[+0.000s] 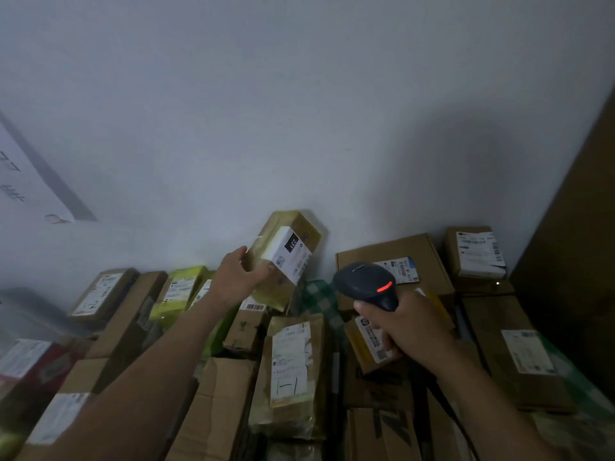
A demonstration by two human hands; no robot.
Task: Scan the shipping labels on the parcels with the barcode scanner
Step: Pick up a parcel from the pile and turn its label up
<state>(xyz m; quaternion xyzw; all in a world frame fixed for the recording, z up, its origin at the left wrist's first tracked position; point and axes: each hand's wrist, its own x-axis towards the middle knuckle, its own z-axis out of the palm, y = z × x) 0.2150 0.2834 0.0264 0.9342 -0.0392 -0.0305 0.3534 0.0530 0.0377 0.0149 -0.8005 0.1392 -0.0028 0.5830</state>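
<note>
1. First, at the far left, a brown box [100,296] with a white label lies in the pile along the wall [299,111].
2. The left forearm stretches forward and upward from the lower left. The left hand [238,277] grips a tape-wrapped parcel [294,221], with fingers and thumb curled round its lower left corner.
3. That parcel is lifted above the pile and tilted, with its top close to the wall. Its shipping label [289,257] faces the camera.
4. Just right of it, the barcode scanner [364,284] points its head toward the label, and a red light glows on its back.
5. The right hand [409,331] wraps round the scanner's handle, fingers curled tight. Its forearm comes in from the lower right.
6. Behind the scanner lies a flat carton [419,249].
</note>
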